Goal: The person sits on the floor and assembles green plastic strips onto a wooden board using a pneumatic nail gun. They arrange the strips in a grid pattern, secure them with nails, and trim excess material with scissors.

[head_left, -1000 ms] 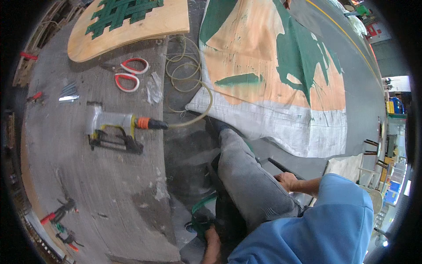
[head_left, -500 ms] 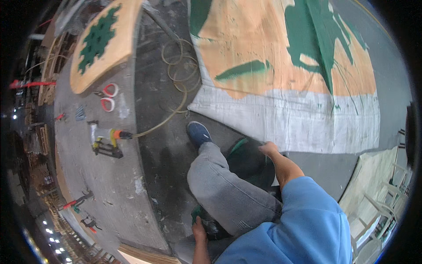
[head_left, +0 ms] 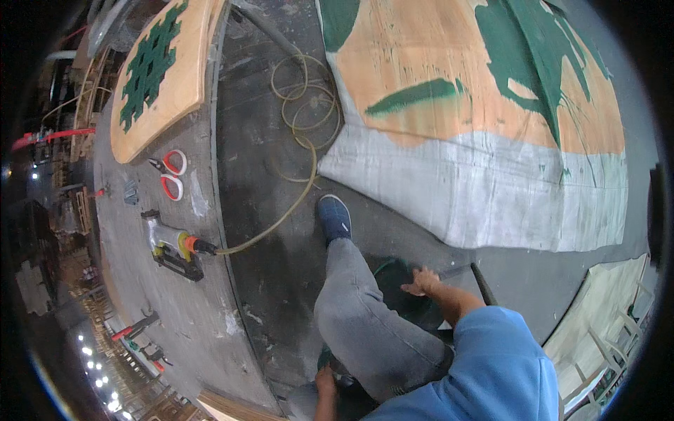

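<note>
Blue cloth sleeve [head_left: 495,347] low in the head view, & out of it comes the R hand [head_left: 421,282], open, fingers spread over a dark green rounded thing [head_left: 394,286]; contact or just above, can't tell. That thing sits down beside the grey trouser leg [head_left: 347,298], mostly hidden, prob. kept there b/c it's in easy reach of a bent-down arm. Fingers look splayed maybe to feel or steady it, no grip visible.

L hand [head_left: 325,382] is other side of the leg, low, at a green strip [head_left: 324,358]; fingers look curled, but view's poor, so can't tell if it's gripping. Blue shoe [head_left: 335,216] planted on the floor, likely for balance.

Over L, on the grey surface [head_left: 210,319]: nail gun [head_left: 172,249] lying on its side, prob. b/c it rests steadier that way. Its hose [head_left: 288,213] drops off the edge & loops on the floor, slack presumably so the gun can travel. Scissors [head_left: 168,175] w/ red-&-white handles just above, prob. parked handy; small metal strips [head_left: 130,191] beside. Farther up, curved wooden panel [head_left: 189,77] w/ green woven strips [head_left: 149,67] facing up, maybe for access. Red-handled tools [head_left: 133,326] lie near the far edge.

Upper R, big orange-green-white sheet [head_left: 449,161] spread on the floor, corner near the shoe.
</note>
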Action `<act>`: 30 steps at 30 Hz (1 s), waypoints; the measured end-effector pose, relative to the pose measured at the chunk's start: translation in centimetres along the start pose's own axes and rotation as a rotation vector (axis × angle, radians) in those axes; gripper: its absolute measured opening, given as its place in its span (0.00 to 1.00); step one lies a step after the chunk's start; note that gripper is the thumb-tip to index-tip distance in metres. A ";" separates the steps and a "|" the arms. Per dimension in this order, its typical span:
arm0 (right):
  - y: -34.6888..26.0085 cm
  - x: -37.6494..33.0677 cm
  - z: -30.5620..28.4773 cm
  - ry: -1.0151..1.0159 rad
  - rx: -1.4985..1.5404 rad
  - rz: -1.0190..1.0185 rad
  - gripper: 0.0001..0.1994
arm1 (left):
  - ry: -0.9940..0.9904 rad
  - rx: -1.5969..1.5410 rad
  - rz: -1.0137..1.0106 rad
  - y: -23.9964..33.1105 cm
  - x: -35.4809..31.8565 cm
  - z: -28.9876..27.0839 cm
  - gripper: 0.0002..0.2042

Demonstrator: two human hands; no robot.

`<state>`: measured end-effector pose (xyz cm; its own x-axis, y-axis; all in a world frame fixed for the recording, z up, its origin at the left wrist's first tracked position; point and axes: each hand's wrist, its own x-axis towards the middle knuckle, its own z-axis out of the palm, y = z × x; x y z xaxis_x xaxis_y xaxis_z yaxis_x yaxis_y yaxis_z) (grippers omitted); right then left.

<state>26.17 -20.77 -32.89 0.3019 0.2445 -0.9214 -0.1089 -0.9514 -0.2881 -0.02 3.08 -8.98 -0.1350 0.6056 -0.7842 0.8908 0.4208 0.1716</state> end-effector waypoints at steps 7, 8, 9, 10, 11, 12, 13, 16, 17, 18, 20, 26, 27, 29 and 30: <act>7.5 6.3 -8.3 0.447 2.240 0.086 0.39 | -0.069 0.024 0.040 0.0 2.1 1.2 0.14; 7.8 6.3 -8.9 0.520 2.317 0.077 0.37 | -0.063 0.187 0.133 0.1 3.1 1.0 0.14; 7.0 6.1 -9.9 0.554 2.375 0.070 0.36 | -0.035 0.204 0.137 -0.7 3.0 0.8 0.14; 6.4 5.5 -11.2 0.598 2.427 0.059 0.34 | -0.016 0.218 0.138 -1.5 2.8 0.5 0.14; 6.3 4.8 -12.5 0.540 2.456 -0.058 0.32 | -0.021 0.109 0.076 -1.7 2.7 0.7 0.15; 6.5 3.9 -14.0 0.481 2.476 -0.178 0.31 | -0.021 -0.001 0.014 -2.0 2.4 1.0 0.15; 6.7 3.1 -15.8 0.425 2.488 -0.303 0.29 | -0.013 0.126 0.126 -1.9 2.1 0.7 0.15; 9.7 -0.9 -23.1 0.503 2.206 -0.446 0.18 | 0.064 0.333 0.370 0.5 1.7 0.9 0.13; 10.8 -2.6 -25.4 0.578 2.149 -0.487 0.15 | 0.098 0.291 0.390 1.9 2.4 1.3 0.12; 10.8 -4.1 -27.0 0.674 2.165 -0.486 0.17 | 0.071 0.290 0.426 4.3 1.8 2.0 0.12; 10.3 -6.3 -28.9 0.795 2.146 -0.608 0.18 | 0.048 0.257 0.495 13.4 -0.1 4.8 0.14; 14.0 -5.1 -24.7 0.930 2.180 -0.196 0.18 | -0.168 -0.071 0.567 29.2 9.2 14.2 0.21; 12.8 -4.3 -24.4 0.908 2.171 -0.172 0.18 | -0.179 -0.065 0.590 31.3 10.9 14.7 0.21; 11.9 -3.6 -24.6 0.891 2.159 -0.122 0.19 | -0.001 0.268 0.838 35.4 13.9 16.5 0.22; 12.7 -3.9 -24.6 0.904 2.145 -0.082 0.19 | 0.026 0.417 0.962 37.8 14.4 17.5 0.22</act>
<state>46.90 -38.44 -26.51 0.4802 -0.4312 -0.7638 -0.3744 0.6867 -0.6231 39.35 15.87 -24.24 0.7044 0.5776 -0.4125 0.7058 -0.5085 0.4932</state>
